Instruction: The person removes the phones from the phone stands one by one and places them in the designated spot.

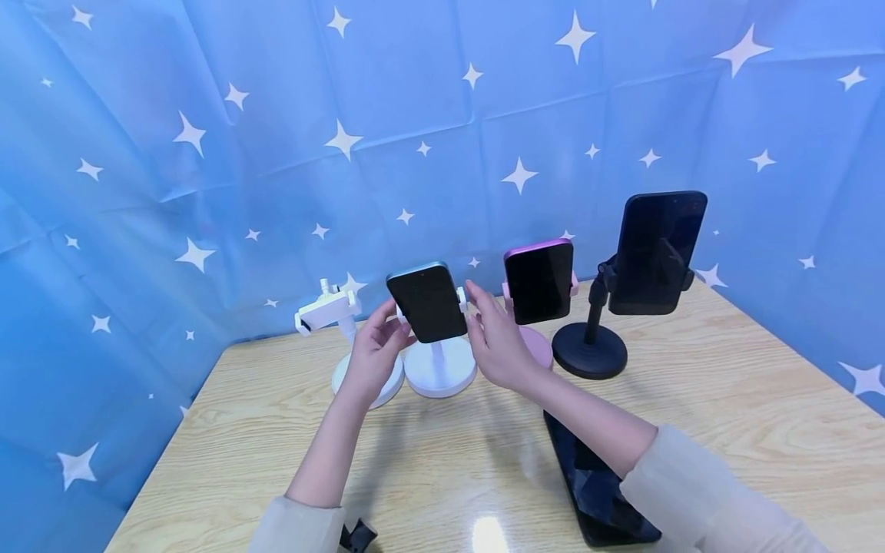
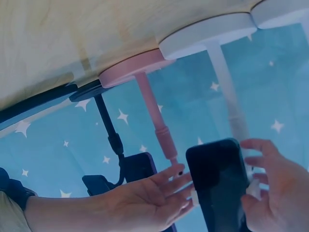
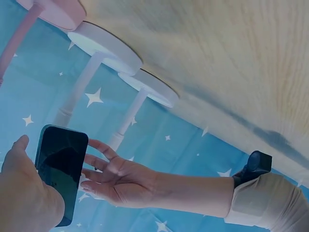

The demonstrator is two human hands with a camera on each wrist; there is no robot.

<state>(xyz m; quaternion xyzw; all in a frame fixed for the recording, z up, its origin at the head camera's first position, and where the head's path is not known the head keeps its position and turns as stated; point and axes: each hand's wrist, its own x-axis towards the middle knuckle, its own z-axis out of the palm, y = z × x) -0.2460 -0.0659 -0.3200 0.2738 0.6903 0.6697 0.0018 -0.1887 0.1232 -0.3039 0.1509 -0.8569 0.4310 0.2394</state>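
A black-screened phone (image 1: 427, 302) with a light blue edge sits tilted in the clamp of a white phone stand (image 1: 440, 368). My left hand (image 1: 376, 346) is at its left edge, fingertips and thumb spread close around the white clamp arm; whether they press it cannot be made out. On the other side, my right hand (image 1: 499, 342) has its fingers extended beside the right clamp arm (image 1: 462, 299). In the left wrist view the phone (image 2: 219, 183) stands between both hands, and the left hand (image 2: 275, 193) partly covers the clamp. The right wrist view shows the phone (image 3: 62, 164) there too.
An unloaded white stand (image 1: 328, 311) is left of the hands. To the right are a pink stand (image 1: 535, 346) with a purple-edged phone (image 1: 541, 283) and a black stand (image 1: 589, 351) with a larger phone (image 1: 657, 253). A dark tablet-like slab (image 1: 601, 491) lies under the right forearm.
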